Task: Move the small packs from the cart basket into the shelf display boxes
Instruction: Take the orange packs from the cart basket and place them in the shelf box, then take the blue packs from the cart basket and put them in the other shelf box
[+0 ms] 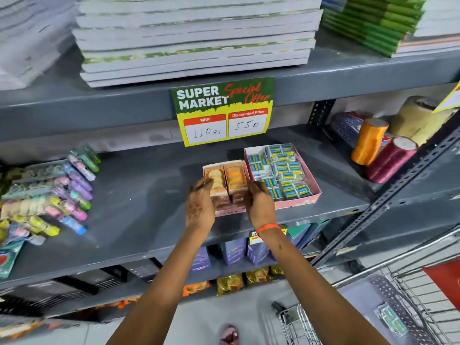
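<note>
On the grey metal middle shelf (pixel 139 195), seen from the head camera, two pink cardboard display boxes stand side by side and touching. The smaller pink box (pixel 225 181) on the left holds clear packs of round orange and cream pieces set in two rows. The larger pink box (pixel 282 175) on the right is heaped with small blue-and-yellow packs (pixel 281 168) in clear wrap.

Both bare hands are at the smaller box. The left hand (pixel 200 205) lies against its left front corner, fingers curled close together onto the packs at that side. The right hand (pixel 260 202), with an orange thread band at the wrist, presses on the box's right front corner, fingers bent together over the rim; whether it pinches a pack I cannot tell.

A green and yellow price sign (pixel 222 110) hangs from the shelf edge above. Left on the same shelf lies a spread of pastel-coloured packets (pixel 62 192); at the right stand an orange spool (pixel 369 140) and a maroon spool (pixel 390 160). At lower right, the wire cart basket (pixel 410 305) holds one more small blue-and-yellow pack (pixel 392 319).
</note>
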`<state>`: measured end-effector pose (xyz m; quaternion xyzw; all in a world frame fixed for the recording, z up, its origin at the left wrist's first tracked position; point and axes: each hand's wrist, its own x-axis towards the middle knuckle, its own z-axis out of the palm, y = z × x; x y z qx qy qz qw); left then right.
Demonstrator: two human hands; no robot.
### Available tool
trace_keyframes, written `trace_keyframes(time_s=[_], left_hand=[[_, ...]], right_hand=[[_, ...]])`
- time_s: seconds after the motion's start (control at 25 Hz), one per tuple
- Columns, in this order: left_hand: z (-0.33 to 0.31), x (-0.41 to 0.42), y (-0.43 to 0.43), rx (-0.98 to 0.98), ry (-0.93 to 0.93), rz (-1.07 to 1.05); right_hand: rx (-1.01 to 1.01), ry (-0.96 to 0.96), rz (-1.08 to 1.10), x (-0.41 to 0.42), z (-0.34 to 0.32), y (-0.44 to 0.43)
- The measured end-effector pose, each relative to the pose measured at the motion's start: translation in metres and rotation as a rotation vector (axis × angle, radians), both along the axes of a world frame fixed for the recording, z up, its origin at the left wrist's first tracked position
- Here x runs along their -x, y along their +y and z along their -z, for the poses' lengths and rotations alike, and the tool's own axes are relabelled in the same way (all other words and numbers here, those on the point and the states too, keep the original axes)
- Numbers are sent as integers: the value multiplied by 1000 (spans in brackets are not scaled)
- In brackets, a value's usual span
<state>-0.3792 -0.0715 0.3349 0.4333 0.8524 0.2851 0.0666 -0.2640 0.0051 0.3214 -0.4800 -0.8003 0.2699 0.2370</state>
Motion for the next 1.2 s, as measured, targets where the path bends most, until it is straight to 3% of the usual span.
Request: trace_keyframes(time_s=[0.44,0.64,0.76,0.88,1.08,1.2], left_hand=[[0,5,3,35,140,56],[-6,-31,20,-195,243,118],[-7,-73,37,-262,205,230],[5,-121,52,-296,198,356],[50,-217,78,-265,183,627],[84,-278,84,-182,136,835]], right_hand=[[-52,34,73,1,3,7],[-163,77,70,-22,0,13],[-273,73,122,-62,-2,17],[-320,-62,303,-114,11,22],[-253,-201,605,-225,63,18],[-101,-282,742,-294,108,1]])
